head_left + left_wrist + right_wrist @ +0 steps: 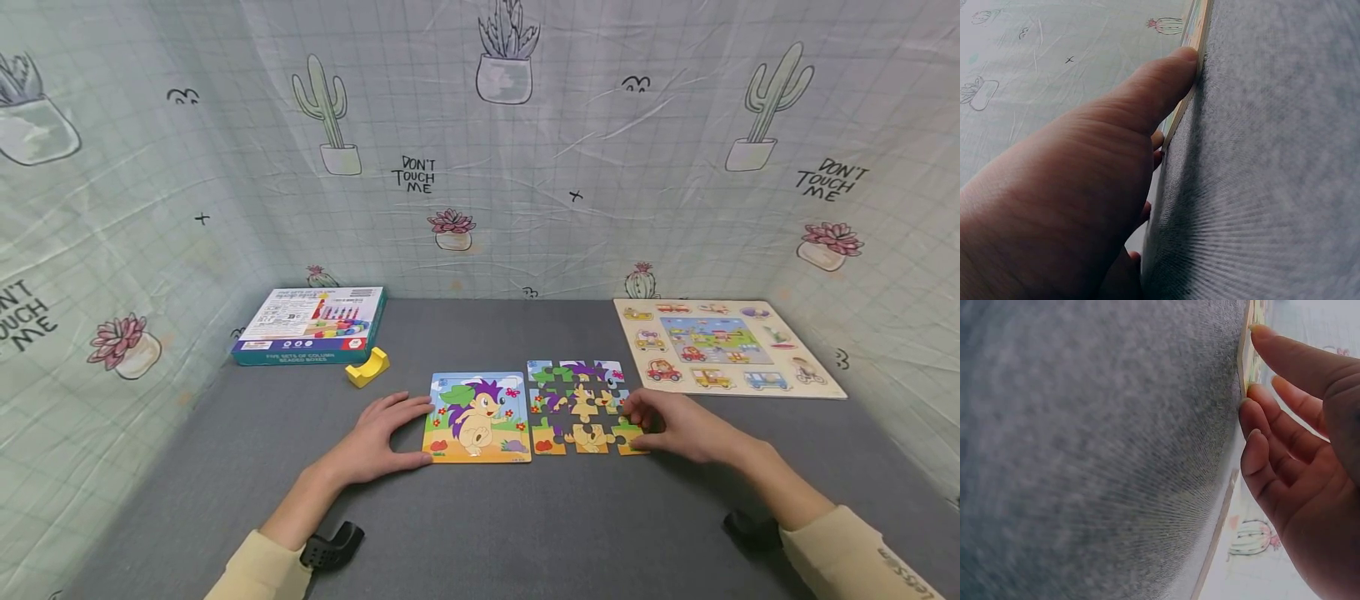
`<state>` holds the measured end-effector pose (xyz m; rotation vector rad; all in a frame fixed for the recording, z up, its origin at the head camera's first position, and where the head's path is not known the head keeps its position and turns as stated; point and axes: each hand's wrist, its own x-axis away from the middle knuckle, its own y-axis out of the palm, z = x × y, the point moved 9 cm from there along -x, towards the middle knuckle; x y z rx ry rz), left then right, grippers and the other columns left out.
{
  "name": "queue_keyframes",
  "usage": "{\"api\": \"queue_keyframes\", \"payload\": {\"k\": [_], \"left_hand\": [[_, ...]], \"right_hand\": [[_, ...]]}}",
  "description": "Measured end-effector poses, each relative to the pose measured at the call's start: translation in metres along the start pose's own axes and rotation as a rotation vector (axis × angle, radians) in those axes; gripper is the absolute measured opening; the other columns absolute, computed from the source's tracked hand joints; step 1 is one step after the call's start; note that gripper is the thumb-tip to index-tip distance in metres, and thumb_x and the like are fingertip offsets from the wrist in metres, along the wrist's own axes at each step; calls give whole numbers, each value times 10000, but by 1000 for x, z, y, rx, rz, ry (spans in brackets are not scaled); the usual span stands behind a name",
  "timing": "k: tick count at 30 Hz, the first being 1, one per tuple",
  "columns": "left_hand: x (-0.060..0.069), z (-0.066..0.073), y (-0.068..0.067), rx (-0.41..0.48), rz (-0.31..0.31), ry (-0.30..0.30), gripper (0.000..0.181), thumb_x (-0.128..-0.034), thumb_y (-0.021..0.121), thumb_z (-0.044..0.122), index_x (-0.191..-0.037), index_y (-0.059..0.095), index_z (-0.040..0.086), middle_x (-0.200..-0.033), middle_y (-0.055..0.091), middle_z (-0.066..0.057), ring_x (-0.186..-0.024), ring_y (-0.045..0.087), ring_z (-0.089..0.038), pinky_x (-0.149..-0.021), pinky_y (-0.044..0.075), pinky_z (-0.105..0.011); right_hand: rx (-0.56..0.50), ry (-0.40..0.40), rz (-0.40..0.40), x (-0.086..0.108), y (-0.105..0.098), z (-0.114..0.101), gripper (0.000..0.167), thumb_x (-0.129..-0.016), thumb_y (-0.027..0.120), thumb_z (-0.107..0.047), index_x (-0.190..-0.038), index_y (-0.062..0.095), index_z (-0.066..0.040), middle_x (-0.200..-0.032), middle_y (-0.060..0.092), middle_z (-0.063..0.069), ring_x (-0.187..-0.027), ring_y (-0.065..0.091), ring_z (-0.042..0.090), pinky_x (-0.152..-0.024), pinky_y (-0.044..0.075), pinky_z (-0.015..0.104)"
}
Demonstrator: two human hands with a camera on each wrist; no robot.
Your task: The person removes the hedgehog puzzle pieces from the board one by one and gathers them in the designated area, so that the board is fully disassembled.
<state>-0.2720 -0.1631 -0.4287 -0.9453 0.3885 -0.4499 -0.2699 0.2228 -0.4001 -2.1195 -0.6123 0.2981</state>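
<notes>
In the head view my left hand (378, 442) rests on the table at the left edge of a square hedgehog picture board (480, 417). Its thumb touches the lower left corner and its fingers reach the side; the left wrist view shows the thumb (1179, 62) against the board's edge. Beside the board lie several loosely spaced jigsaw puzzle pieces (551, 437) in rows, with the same hedgehog picture. My right hand (682, 425) touches their right side, thumb at the lower right puzzle piece (628, 433), fingers loosely bent. In the right wrist view the fingertips (1263, 334) meet a thin edge.
A teal-sided toy box (311, 325) lies at the back left, with a yellow curved block (367, 367) in front of it. A wooden vehicle puzzle board (633, 312) lies at the back right. Cactus-printed cloth walls (525, 167) surround the grey table (540, 525).
</notes>
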Motion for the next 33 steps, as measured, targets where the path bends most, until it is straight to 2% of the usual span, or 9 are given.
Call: {"api": "queue_keyframes", "payload": {"k": [6,12,26,33], "left_hand": [[-1,-1,1,2,-9,-8,754,-843,772,530,-1464,552,162,-1524,478,-44,-1456,269,-391,-1126,152,-683],[-2,-1,1,6,-6,-11,760,-836,774,535,-1460,556,159,-1522,481,-43,-1457,269,-389,-1128,148,-683],[-2,1,1,4,-5,-9,764,-836,777,529,-1464,553,156,-1522,483,-41,-1459,269,-384,-1131,148,-678],[-1,0,0,-4,1,-3,758,-844,767,535,-1465,551,157,-1522,482,-35,-1457,271,-382,-1133,148,-674]], "right_hand": [[68,-14,2,3,0,-1,422,-833,848,-303,-1123,641,-77,-999,622,-52,-897,586,122,-797,527,329],[90,-2,-7,5,1,-1,440,-834,844,-327,-1137,643,-79,-1030,616,-50,-910,581,120,-805,524,344],[97,-1,14,8,0,-2,440,-846,832,-331,-1153,643,-79,-1053,617,-45,-922,581,123,-805,520,351],[90,-5,63,9,-5,-3,445,-865,813,-368,-1156,643,-76,-1010,617,-51,-882,578,119,-740,513,317]]}}
